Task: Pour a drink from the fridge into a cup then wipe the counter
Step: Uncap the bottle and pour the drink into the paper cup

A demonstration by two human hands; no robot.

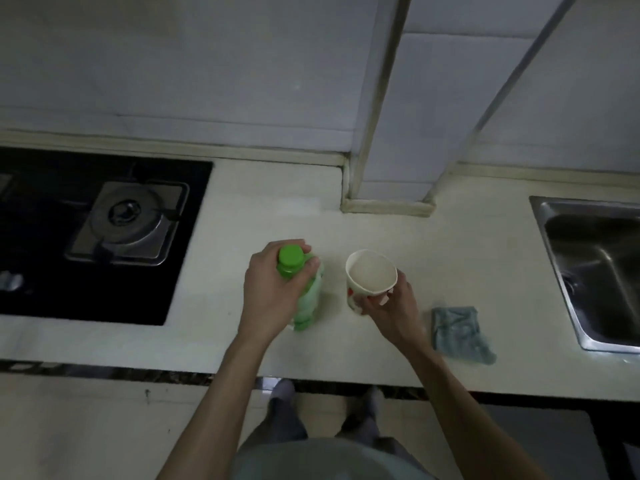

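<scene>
A green bottle [306,303] with a bright green cap stands upright on the pale counter [242,209]. My left hand [273,289] is wrapped around its neck and upper body, and the cap is on. To its right stands a white paper cup [370,277] with a red print. Its inside looks pale, and I cannot tell whether it holds liquid. My right hand [391,311] grips the cup's lower side from the right. A folded blue-grey cloth [459,332] lies on the counter to the right of the cup, untouched.
A black gas hob [104,289] with a metal burner fills the counter's left. A steel sink [602,271] is set in at the far right. A tiled column [391,133] juts out from the wall behind the cup. The counter's front edge runs just below my forearms.
</scene>
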